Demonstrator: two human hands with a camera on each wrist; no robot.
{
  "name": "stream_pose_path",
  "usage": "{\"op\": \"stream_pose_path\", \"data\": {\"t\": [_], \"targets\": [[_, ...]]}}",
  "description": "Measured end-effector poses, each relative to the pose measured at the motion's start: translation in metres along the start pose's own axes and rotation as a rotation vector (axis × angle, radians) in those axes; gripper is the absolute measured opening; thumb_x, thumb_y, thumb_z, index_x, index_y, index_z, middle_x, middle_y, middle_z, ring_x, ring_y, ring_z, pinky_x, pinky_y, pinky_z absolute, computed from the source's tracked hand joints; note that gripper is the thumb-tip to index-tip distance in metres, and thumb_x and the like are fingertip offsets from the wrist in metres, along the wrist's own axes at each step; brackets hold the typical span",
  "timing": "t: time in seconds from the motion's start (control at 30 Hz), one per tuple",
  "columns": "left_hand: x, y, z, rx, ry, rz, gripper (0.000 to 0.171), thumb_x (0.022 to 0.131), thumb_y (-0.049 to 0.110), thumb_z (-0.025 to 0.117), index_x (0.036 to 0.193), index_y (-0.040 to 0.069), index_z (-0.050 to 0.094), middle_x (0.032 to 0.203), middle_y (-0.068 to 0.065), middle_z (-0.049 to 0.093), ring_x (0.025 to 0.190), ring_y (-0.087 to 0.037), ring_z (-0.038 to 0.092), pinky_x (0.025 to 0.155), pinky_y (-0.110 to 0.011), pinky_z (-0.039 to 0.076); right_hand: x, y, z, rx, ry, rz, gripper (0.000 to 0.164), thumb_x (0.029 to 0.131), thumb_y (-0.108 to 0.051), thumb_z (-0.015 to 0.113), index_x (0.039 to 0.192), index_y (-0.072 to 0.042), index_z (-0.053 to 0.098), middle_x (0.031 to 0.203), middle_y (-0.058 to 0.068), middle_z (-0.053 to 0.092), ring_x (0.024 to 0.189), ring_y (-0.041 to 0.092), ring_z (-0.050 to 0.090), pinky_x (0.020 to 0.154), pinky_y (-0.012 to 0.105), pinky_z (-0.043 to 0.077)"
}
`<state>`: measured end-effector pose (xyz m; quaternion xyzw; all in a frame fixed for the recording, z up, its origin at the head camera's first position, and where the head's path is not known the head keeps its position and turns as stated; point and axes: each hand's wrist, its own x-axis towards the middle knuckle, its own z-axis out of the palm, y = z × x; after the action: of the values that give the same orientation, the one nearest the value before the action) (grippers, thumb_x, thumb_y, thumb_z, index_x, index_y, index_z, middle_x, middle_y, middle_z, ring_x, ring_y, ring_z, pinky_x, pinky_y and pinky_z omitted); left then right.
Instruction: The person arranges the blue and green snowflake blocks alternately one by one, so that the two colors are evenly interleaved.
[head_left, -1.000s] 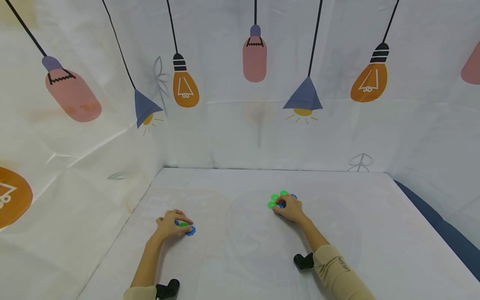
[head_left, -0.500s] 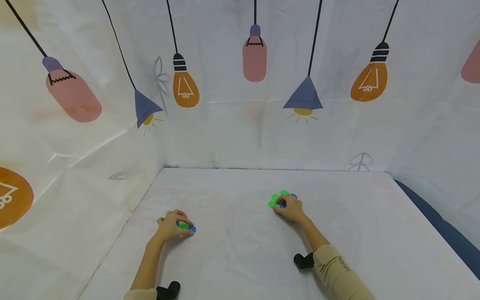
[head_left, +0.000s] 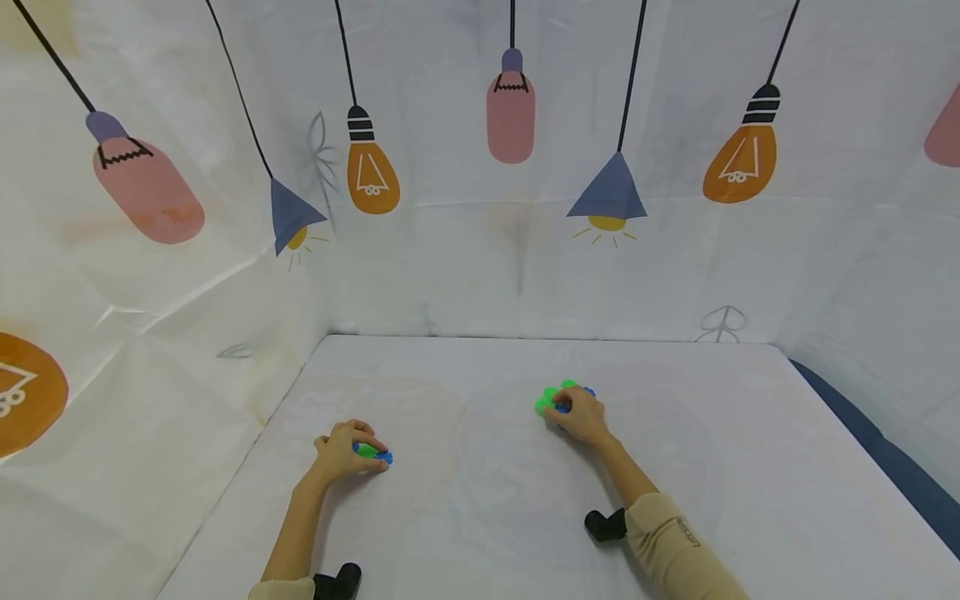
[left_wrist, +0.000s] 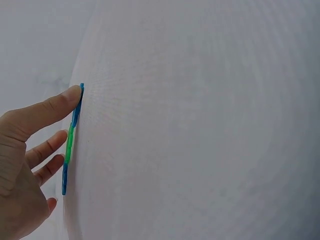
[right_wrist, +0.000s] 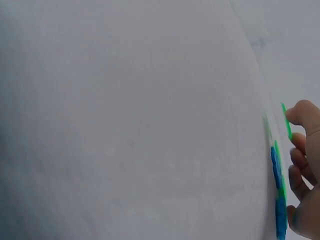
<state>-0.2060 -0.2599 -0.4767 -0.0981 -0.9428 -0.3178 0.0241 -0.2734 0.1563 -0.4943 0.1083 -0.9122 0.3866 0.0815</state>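
Blue-green-blue row of flat plastic discs [left_wrist: 69, 142] runs crosswise, pinched by the left hand [head_left: 345, 448]; the right hand [head_left: 582, 417], well apart, pinches a flat green disc [right_wrist: 288, 128].

Right sleeve [head_left: 678, 554], apparent lettering [head_left: 687, 532], unreadable

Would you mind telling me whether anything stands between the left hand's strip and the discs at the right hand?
Nothing visible does; white tabletop lies between the blue-and-green disc strip in the left hand and the green and blue discs at the right hand.
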Motion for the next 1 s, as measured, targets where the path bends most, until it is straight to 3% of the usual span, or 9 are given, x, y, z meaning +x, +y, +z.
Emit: {"op": "stream_pose_path", "data": {"t": [0.2, 0.4, 0.67, 1.0], "targets": [[0.001, -0.003, 0.0, 0.001, -0.002, -0.013, 0.02, 0.063, 0.028, 0.086, 0.077, 0.016, 0.076, 0.097, -0.005, 0.057, 0.102, -0.034, 0.042, 0.081, -0.061, 0.015, 0.001, -0.019, 0.023, 0.064, 0.02, -0.103, 0.02, 0.075, -0.02, 0.073, 0.089, -0.006, 0.068, 0.087, 0.005, 0.061, 0.086, 0.024, 0.056, 0.081, 0.049, 0.033], [0.002, -0.006, 0.002, -0.001, 0.0, -0.017, 0.021, 0.063, 0.028, 0.086, 0.077, 0.017, 0.076, 0.097, -0.005, 0.057, 0.103, -0.034, 0.043, 0.081, -0.061, 0.015, 0.0, -0.049, 0.051, 0.084, -0.044, -0.197, 0.021, 0.074, -0.019, 0.074, 0.087, -0.005, 0.067, 0.084, 0.003, 0.06, 0.082, 0.02, 0.055, 0.074, 0.035, 0.041], [0.001, -0.007, 0.004, -0.004, -0.001, -0.016, 0.022, 0.062, 0.03, 0.086, 0.077, 0.018, 0.076, 0.098, -0.005, 0.057, 0.103, -0.035, 0.042, 0.082, -0.061, 0.016, -0.005, -0.086, 0.086, 0.119, -0.154, -0.309, 0.022, 0.074, -0.022, 0.072, 0.09, -0.007, 0.068, 0.086, 0.003, 0.062, 0.082, 0.018, 0.055, 0.075, 0.034, 0.04], [0.002, -0.007, 0.004, 0.012, -0.004, -0.019, 0.021, 0.063, 0.03, 0.086, 0.077, 0.017, 0.076, 0.096, -0.005, 0.057, 0.101, -0.034, 0.043, 0.08, -0.061, 0.017, -0.012, -0.123, 0.123, 0.092, -0.284, -0.334, 0.02, 0.076, -0.026, 0.072, 0.089, -0.01, 0.069, 0.088, -0.003, 0.06, 0.082, 0.008, 0.051, 0.075, 0.032, 0.027]]}}
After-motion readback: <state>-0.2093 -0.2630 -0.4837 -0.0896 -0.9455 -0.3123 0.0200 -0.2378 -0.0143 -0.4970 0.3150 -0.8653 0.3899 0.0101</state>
